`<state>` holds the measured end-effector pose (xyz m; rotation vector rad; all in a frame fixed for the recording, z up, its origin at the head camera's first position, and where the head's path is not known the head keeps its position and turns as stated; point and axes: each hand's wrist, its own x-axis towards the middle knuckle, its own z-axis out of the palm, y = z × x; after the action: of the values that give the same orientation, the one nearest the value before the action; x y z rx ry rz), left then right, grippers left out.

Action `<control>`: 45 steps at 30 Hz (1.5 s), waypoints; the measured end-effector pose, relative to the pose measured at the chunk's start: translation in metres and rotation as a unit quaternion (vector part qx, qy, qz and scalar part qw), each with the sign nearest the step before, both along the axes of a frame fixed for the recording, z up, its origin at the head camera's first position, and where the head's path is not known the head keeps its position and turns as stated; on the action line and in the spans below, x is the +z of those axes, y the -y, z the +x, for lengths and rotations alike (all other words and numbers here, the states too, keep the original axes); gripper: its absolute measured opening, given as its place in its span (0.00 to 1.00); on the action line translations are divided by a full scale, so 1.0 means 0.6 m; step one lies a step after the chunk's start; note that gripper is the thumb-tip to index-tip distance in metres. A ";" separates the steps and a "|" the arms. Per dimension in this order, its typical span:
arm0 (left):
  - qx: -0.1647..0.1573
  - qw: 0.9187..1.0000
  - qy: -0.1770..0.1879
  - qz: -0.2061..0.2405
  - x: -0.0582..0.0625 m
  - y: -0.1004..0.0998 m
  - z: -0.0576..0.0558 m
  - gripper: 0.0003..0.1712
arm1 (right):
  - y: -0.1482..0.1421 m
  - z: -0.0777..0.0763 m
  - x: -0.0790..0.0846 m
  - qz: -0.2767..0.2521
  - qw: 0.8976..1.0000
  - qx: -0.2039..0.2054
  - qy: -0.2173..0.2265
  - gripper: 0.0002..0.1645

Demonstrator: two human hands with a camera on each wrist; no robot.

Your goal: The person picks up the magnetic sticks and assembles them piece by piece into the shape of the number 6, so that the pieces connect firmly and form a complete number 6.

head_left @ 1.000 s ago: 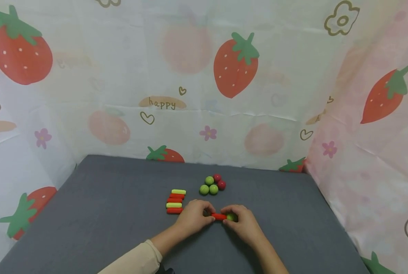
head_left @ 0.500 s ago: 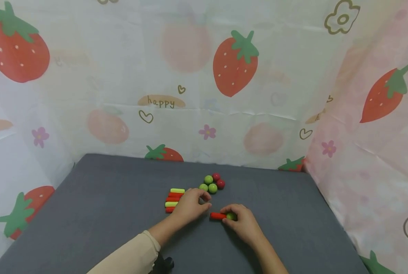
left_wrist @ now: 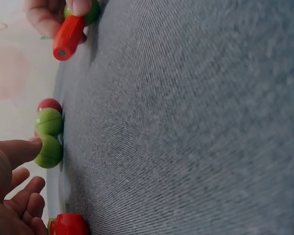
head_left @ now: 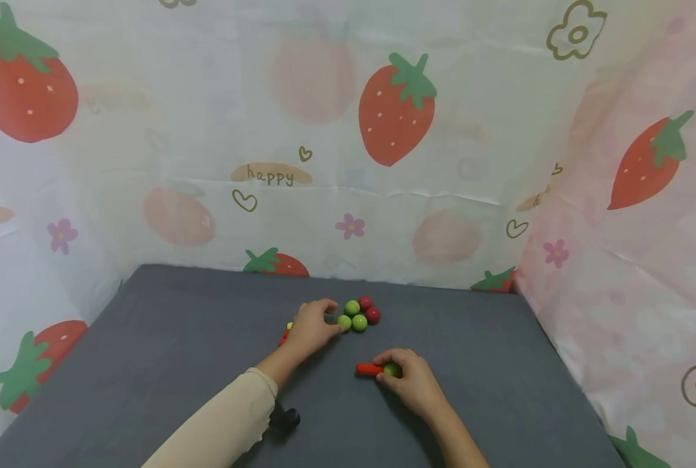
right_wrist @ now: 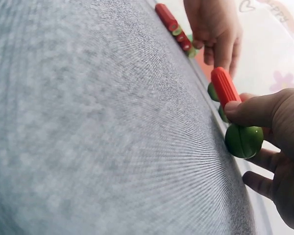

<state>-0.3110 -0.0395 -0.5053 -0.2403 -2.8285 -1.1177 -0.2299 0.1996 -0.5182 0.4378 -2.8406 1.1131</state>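
My right hand [head_left: 414, 382] pinches a red ribbed stick [head_left: 368, 369] between thumb and fingers. A green ball [right_wrist: 243, 141] sits at the stick's end by that hand; the other end, with a small grey disc in the left wrist view, is free. My left hand [head_left: 310, 328] holds nothing, its thumb and fingers apart beside the cluster of balls. Its thumb tip is at the nearest green ball [head_left: 344, 322]; whether they touch I cannot tell. Beside it lie more green balls [head_left: 359, 323] and two red balls [head_left: 373, 315].
Red and yellow-green sticks [right_wrist: 166, 17] lie in a row left of the balls, mostly hidden behind my left hand in the head view. A black object [head_left: 289, 419] shows beside the left sleeve. Strawberry-printed cloth [head_left: 301, 214] hangs around the grey table [head_left: 195, 338].
My left hand has left the red stick and moved away and to the left, up to the balls. My right hand keeps its hold on the stick, nearly still.
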 end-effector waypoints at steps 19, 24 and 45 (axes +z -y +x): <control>-0.019 0.997 -0.012 -0.076 -0.003 0.003 -0.008 0.20 | 0.009 0.000 -0.007 -0.007 1.000 0.003 -0.008 0.15; -0.045 0.995 -0.019 -0.091 0.009 0.002 0.000 0.21 | 0.007 0.000 -0.008 -0.008 1.000 -0.002 -0.001 0.14; -0.107 0.992 -0.032 -0.055 0.026 0.027 0.097 0.16 | 0.007 -0.001 -0.001 -0.007 1.000 -0.014 0.011 0.13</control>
<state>-0.2530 -0.0557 -0.4896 -0.5891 -2.8618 -0.9694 -0.2302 0.1955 -0.5185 0.3858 -2.8454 1.1399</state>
